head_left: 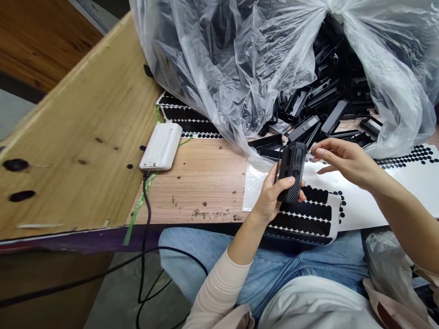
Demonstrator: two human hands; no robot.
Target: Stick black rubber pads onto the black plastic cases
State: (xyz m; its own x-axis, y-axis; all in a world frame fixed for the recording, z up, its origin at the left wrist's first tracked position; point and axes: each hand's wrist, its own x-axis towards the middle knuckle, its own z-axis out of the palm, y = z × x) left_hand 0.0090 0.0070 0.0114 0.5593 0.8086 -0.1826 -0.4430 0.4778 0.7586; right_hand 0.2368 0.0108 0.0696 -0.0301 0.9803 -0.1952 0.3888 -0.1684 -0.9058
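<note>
My left hand (272, 198) grips a black carbon-textured plastic casing (291, 171) upright, with fingers wrapped around its lower part. My right hand (346, 160) hovers just right of the casing, fingers apart and holding nothing, its fingertips close to the casing's top edge. Below the casing lies a white backing sheet of black oblong adhesive pads (302, 214). A sheet of small black round dots (408, 157) stretches under my right hand. A heap of black plastic parts (329, 100) spills from a clear plastic bag (222, 59) at the back.
The wooden tabletop (195, 187) is speckled with stains. To its left, a tilted cardboard panel (75, 137) rises. A white power bank (161, 146) trails a black cable (146, 214) over the table edge, beside green tape (139, 208). My jeans lie below the edge.
</note>
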